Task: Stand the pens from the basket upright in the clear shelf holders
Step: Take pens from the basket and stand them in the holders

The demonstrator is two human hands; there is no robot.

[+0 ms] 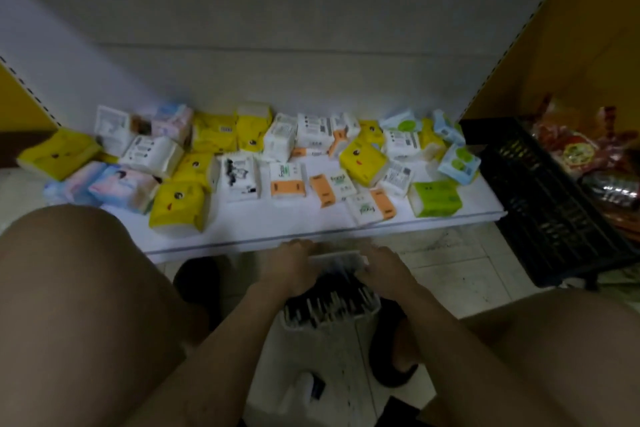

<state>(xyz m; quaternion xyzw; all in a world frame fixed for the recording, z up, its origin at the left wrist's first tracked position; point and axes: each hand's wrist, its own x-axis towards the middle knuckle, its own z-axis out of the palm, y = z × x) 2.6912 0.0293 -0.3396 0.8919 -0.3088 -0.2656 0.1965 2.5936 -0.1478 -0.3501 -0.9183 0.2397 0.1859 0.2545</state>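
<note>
Dark pens [329, 303] with pale clips stand bunched in a white container [327, 331] on the tiled floor [450, 274], just in front of the front edge of a low white shelf [304, 230], between the knees of a crouching person. Whether this container is the basket of the task cannot be told.

Above the pens both hands are at work: the left hand [292, 269] and the right hand [382, 274] each grasp one end of a pale flat pack [337, 258], fingers curled round it as far as the motion blur allows. What the pack holds is too smeared to read.

The job looks barely begun. No clear holder shows anywhere in view, no pen is seen standing on the shelf, and the whole bunch sits in the container. Nearly everything is left, it seems — finding the holders, lifting pens out and setting them upright.

The shelf itself carries tissue packs [180, 204] in yellow, white, orange, pink and green, scattered from its left edge to its right edge, most lying flat or tilted. Off the shelf's right end a black crate [554, 218] rests on the floor, with red snack packets [575, 149] behind it. A small black-and-white item [313, 386] lies on the floor near the bottom of the frame.
</note>
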